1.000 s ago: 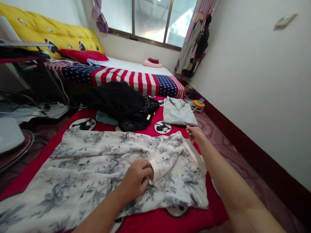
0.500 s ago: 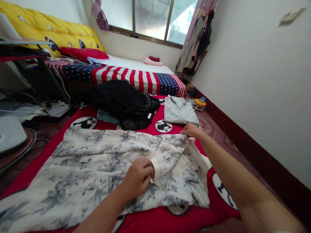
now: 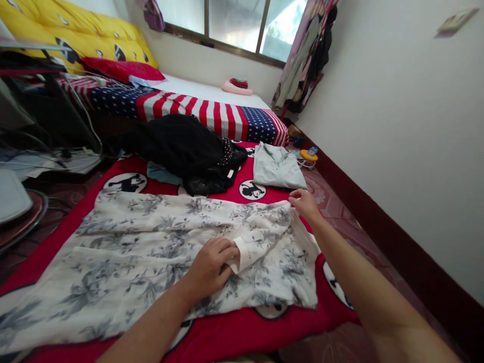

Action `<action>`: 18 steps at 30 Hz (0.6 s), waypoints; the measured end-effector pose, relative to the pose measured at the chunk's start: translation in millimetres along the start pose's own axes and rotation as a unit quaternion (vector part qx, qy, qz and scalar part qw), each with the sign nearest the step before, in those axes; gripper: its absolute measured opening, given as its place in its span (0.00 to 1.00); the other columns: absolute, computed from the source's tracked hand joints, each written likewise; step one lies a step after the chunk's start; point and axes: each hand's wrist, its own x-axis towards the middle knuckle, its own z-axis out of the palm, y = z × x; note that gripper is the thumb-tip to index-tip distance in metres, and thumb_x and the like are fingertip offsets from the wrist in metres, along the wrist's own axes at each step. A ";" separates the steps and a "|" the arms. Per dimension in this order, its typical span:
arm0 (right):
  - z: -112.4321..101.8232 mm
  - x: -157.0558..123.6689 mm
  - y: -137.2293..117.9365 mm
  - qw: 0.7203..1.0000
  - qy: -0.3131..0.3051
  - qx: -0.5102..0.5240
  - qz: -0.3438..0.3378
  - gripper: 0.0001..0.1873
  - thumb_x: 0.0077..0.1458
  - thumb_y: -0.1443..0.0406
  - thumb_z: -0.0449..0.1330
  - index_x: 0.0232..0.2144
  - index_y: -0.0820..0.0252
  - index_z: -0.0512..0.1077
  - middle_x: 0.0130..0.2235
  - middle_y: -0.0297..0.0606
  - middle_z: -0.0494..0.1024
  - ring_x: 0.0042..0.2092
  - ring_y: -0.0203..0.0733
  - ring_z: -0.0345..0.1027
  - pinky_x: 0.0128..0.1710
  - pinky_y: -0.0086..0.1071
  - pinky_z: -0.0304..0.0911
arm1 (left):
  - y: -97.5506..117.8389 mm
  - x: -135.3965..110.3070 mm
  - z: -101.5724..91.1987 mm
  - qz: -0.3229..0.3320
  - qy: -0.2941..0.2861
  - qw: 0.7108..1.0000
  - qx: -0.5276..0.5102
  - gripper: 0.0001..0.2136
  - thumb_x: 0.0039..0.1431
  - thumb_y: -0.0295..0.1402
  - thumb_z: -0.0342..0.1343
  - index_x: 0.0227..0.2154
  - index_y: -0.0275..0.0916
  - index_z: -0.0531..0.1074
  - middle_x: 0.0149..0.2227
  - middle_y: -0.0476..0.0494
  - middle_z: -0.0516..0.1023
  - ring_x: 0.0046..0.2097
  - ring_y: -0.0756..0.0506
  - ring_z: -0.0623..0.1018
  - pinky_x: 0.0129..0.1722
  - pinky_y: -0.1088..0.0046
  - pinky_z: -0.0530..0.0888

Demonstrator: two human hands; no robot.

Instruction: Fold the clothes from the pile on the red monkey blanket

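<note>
A white blouse with a grey flower print (image 3: 143, 252) lies spread on a red mat with black-and-white figure prints (image 3: 242, 333). My left hand (image 3: 212, 264) is closed on the blouse's sleeve cuff (image 3: 242, 254) near the garment's middle. My right hand (image 3: 304, 203) reaches to the blouse's far right corner and pinches the fabric edge there.
A black garment heap (image 3: 189, 151) and a folded pale grey shirt (image 3: 276, 169) lie beyond the blouse. Behind them is a flag-print mattress (image 3: 212, 113) with a red pillow (image 3: 121, 70). A fan base (image 3: 15, 212) and cables sit left. The white wall (image 3: 397, 126) runs along the right.
My right hand has shifted along the blouse's far right corner and gathered the fabric inward. My left hand keeps its hold on the cuff. The camera tilted slightly.
</note>
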 end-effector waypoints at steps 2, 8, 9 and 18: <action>-0.4 -9.5 -6.5 0.999 -0.012 -0.005 -0.047 0.06 0.50 0.68 0.59 0.31 0.62 0.76 0.33 0.39 0.80 0.36 0.40 0.72 0.38 0.29 0.64 | 1.6 -1.1 -1.7 0.004 0.015 1.000 -0.008 0.15 0.50 0.22 0.54 0.41 0.40 0.71 0.43 0.43 0.74 0.46 0.42 0.72 0.47 0.62 0.66; 2.7 -49.6 -19.0 0.972 -0.082 -0.063 -0.211 0.05 0.50 0.67 0.63 0.30 0.58 0.78 0.38 0.40 0.79 0.40 0.42 0.70 0.43 0.34 0.64 | 9.5 -0.8 -2.0 0.038 0.009 0.999 0.015 0.13 0.52 0.36 0.62 0.41 0.42 0.73 0.53 0.39 0.71 0.56 0.37 0.68 0.57 0.55 0.62; 3.4 -56.4 -19.8 0.961 -0.073 -0.086 -0.254 0.04 0.50 0.67 0.63 0.31 0.57 0.78 0.42 0.41 0.78 0.44 0.44 0.69 0.46 0.37 0.63 | 11.3 -0.5 -1.8 0.048 -0.010 0.999 0.016 0.10 0.52 0.36 0.62 0.37 0.42 0.74 0.52 0.40 0.72 0.57 0.37 0.67 0.58 0.55 0.61; 5.8 -121.5 -36.3 0.847 -0.290 -0.083 -0.438 0.11 0.60 0.59 0.58 0.33 0.57 0.77 0.32 0.38 0.78 0.37 0.40 0.69 0.40 0.33 0.61 | 19.2 -3.7 -1.8 0.118 -0.094 0.987 -0.048 0.06 0.60 0.33 0.55 0.39 0.44 0.74 0.48 0.45 0.78 0.54 0.44 0.73 0.61 0.58 0.60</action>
